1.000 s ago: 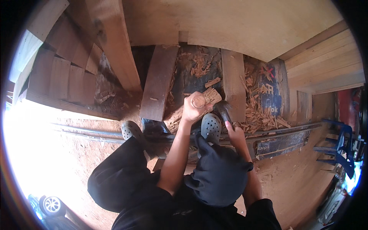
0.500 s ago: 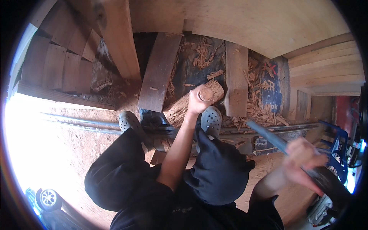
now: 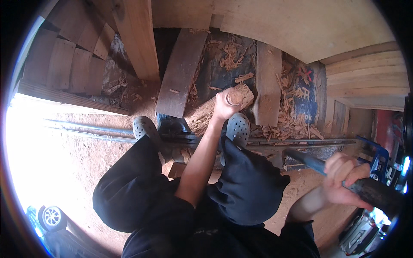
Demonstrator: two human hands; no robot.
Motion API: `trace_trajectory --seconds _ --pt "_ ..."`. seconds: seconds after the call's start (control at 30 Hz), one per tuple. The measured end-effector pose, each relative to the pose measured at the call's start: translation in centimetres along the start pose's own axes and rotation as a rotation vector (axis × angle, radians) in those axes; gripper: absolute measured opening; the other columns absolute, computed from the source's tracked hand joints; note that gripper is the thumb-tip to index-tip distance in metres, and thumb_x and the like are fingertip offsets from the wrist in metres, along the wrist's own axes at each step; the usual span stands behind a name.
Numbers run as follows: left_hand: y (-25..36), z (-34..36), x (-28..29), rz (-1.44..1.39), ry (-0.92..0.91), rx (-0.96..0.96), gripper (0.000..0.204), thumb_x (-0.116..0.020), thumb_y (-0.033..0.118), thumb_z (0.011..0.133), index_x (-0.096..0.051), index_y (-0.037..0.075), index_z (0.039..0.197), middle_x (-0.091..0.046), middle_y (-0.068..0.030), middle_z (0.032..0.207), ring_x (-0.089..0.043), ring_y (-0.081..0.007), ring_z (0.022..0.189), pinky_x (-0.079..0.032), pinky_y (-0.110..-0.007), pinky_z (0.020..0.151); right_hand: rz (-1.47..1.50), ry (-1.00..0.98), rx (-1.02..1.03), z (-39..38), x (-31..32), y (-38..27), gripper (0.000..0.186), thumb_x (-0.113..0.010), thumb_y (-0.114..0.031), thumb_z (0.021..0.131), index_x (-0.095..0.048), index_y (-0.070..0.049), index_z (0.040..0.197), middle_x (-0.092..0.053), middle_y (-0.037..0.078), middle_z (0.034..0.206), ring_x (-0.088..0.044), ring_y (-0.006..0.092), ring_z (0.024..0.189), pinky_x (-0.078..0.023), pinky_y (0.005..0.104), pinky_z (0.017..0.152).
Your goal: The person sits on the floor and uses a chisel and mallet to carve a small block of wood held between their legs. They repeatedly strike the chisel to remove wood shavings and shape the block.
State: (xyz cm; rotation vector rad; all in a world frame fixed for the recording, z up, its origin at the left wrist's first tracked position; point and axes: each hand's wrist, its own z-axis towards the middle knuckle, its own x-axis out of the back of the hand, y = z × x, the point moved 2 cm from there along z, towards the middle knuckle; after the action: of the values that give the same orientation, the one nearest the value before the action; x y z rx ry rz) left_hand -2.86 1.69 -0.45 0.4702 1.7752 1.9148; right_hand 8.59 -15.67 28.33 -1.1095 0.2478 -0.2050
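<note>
Just above the frame's centre, a rough, pitted, pale-brown log [image 3: 203,116] lies slanted beneath the left hand [image 3: 224,105], closed around a round-ended wooden handle [image 3: 234,98], while the right hand [image 3: 344,177], lower right, grips a dark hammer [image 3: 375,191].

Brown floor [image 3: 81,165], flat boards [image 3: 180,77], wood chips [image 3: 297,128]

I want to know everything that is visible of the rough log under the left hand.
The log is thick and light brown, apparently wood, with a rough, splintered surface. It lies aslant, its right end farther from the person. The left hand, wrapped around a round-ended wooden piece, hides part of it. A grey clog stands at its near side; whether they touch is unclear.
</note>
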Motion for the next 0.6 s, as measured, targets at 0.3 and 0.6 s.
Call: trace_trajectory --seconds 0.3,0.6 --pt "0.1 0.5 -0.4 0.095 0.033 -0.019 0.022 -0.071 0.009 0.055 -0.06 0.001 0.073 -0.063 -0.0129 0.07 -0.063 -0.0226 0.065 -0.049 -0.032 0.062 -1.025 -0.014 -0.887 -4.3 1.0 9.2 0.051 -0.055 -0.043 0.085 -0.062 0.005 0.097 -0.066 0.018 0.082 -0.063 0.0257 0.071 -0.047 0.0346 0.065" --pt "-1.2 0.3 -0.3 0.032 -0.023 0.047 0.024 -0.075 0.011 0.06 -0.058 0.0 0.072 -0.06 -0.0045 0.065 -0.052 -0.0088 0.061 -0.044 -0.027 0.057 0.148 0.12 0.039 -0.2 -1.6 6.3 0.062 -0.04 -0.069 0.078 -0.048 -0.007 0.077 -0.051 0.005 0.059 -0.047 0.0143 0.05 -0.038 0.0305 0.05"
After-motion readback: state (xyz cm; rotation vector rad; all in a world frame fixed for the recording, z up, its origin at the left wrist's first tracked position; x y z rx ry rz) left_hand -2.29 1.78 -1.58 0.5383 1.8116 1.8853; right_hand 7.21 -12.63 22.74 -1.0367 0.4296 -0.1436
